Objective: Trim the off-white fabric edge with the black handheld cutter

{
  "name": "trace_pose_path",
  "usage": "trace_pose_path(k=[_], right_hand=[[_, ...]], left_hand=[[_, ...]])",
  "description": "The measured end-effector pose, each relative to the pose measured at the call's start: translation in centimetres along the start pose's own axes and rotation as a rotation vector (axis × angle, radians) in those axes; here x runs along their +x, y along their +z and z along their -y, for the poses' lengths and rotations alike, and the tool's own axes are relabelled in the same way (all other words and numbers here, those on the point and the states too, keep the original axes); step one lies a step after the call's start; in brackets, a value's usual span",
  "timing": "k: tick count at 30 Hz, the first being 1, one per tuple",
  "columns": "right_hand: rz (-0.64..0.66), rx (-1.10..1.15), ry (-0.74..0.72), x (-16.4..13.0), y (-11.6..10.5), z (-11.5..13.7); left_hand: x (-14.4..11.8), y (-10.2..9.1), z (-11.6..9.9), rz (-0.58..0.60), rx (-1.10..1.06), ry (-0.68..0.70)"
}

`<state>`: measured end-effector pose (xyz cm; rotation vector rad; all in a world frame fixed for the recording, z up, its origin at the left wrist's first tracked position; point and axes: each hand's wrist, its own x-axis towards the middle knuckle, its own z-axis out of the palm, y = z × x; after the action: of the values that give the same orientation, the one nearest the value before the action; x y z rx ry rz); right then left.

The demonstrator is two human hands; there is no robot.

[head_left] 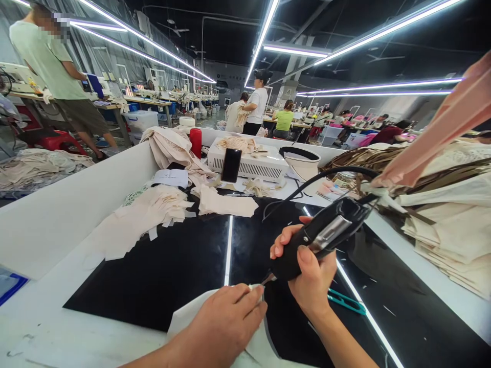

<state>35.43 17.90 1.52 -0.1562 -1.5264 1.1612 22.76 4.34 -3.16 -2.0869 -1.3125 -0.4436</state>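
My right hand (310,276) is wrapped round a black corded handheld power tool (326,235) with a silver side plate. Its narrow metal tip (269,278) points down and left, close to the fingertips of my left hand (230,319). Those fingers are pressed together on the edge of a cream fabric piece (192,306), which lies partly hidden under the hand. Beneath is a glossy black board (146,286). A teal cutter-like tool (347,301) rests on the board, right of my right wrist.
Cream fabric pieces (149,214) are piled at the left, and one strip (228,202) lies ahead. A phone (231,165) leans against a white vented box (253,163). Fabric stacks (452,230) line the right. A pink cloth (433,133) hangs by the tool's cord. Several people work beyond.
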Motion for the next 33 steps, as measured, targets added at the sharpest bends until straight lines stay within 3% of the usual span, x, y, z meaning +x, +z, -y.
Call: trace_pose_path(k=[6, 26, 33], right_hand=[[-0.009, -0.021, 0.002, 0.0, 0.05, 0.07], [-0.056, -0.002, -0.011, 0.72, 0.02, 0.71], [-0.049, -0.028, 0.007, 0.12, 0.15, 0.44]], left_hand=[[-0.7, 0.85, -0.14, 0.019, 0.019, 0.001], [-0.8, 0.81, -0.19, 0.072, 0.018, 0.004], [-0.18, 0.49, -0.23, 0.036, 0.028, -0.033]])
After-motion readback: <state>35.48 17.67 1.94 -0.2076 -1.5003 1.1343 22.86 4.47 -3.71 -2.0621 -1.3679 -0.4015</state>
